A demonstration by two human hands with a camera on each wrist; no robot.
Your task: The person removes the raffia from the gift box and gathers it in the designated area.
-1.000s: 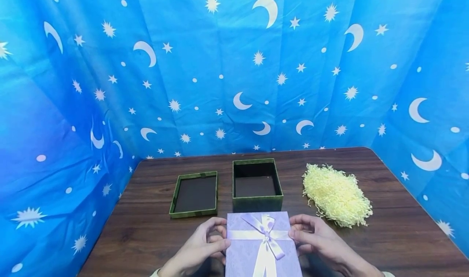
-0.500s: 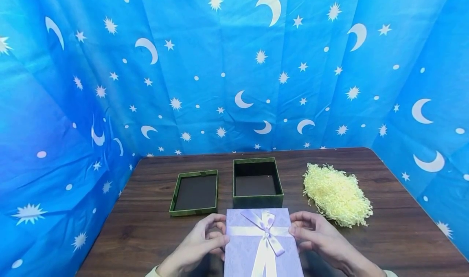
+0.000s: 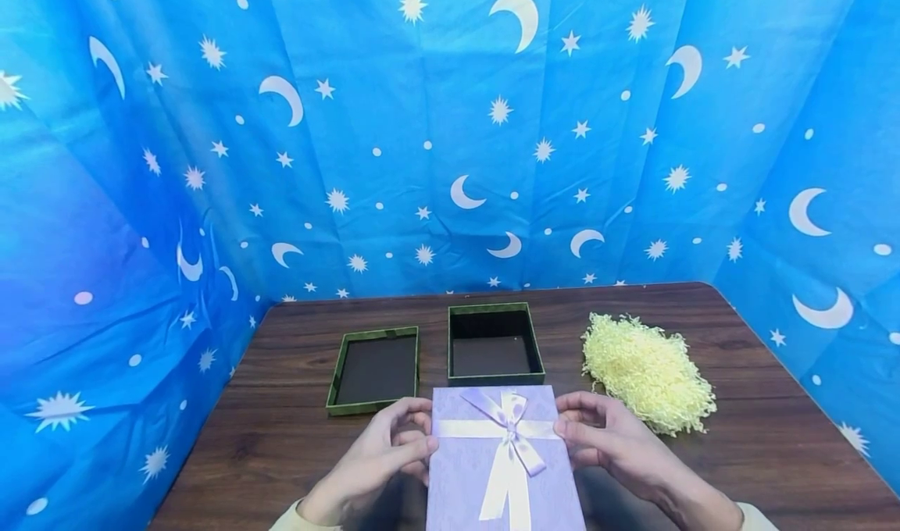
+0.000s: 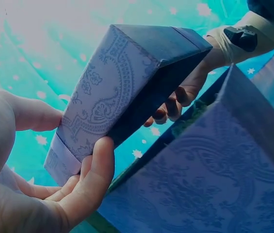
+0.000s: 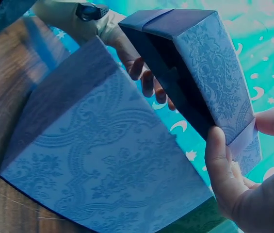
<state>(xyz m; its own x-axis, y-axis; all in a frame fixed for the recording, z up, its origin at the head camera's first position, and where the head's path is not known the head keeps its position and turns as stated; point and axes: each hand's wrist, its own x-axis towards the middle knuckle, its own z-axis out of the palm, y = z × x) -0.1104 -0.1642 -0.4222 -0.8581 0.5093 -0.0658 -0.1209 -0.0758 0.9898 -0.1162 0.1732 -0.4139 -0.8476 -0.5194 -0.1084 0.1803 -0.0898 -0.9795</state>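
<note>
A lilac gift box lid (image 3: pixel 467 468) with a pale ribbon and bow sits between my two hands in the head view. My left hand (image 3: pixel 380 461) pinches its left side by the ribbon, thumb on top and fingers beneath. On the opposite side my right hand (image 3: pixel 619 445) pinches the lid the same way. The wrist views show the lid's dark hollow underside, tilted over the lilac box base (image 5: pixel 98 145) with its embossed pattern. A gap separates the lid from the base (image 4: pixel 190 184). From the head view the lid hides the base.
Behind the lid stands an open green box (image 3: pixel 495 351) with a dark inside. Its shallow green lid (image 3: pixel 376 367) lies upturned on the left. A heap of pale yellow shredded paper (image 3: pixel 647 371) is on the right of the wooden table (image 3: pixel 745 437). A blue star-and-moon cloth (image 3: pixel 394 94) surrounds the table.
Both hands and the lilac lid have moved a little up in the head view, so the lid now covers the front of the green box. The other things stay put.
</note>
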